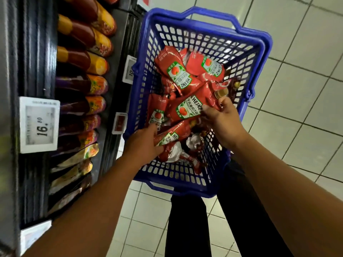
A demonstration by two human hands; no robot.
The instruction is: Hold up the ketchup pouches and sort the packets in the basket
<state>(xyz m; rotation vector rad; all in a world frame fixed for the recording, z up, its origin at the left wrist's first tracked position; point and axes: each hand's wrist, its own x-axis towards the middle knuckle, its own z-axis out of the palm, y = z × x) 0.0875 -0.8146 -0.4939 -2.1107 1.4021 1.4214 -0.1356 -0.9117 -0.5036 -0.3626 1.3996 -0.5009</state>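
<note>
Inside the blue basket (259, 45), near its right wall: upper ketchup pouch (189, 106) pinched by the right hand (222, 119), long axis slanting, gold cap toward the far right corner. Toward the basket's near left corner: lower ketchup pouch (172, 134) grasped by the left hand (144, 143), lying slantwise too. Left of the basket: shelf bottles (83, 58), price tag (39, 125)

"HEINZ" on ketchup pouches (187, 108); "16.80" on price tag (39, 123)
</note>
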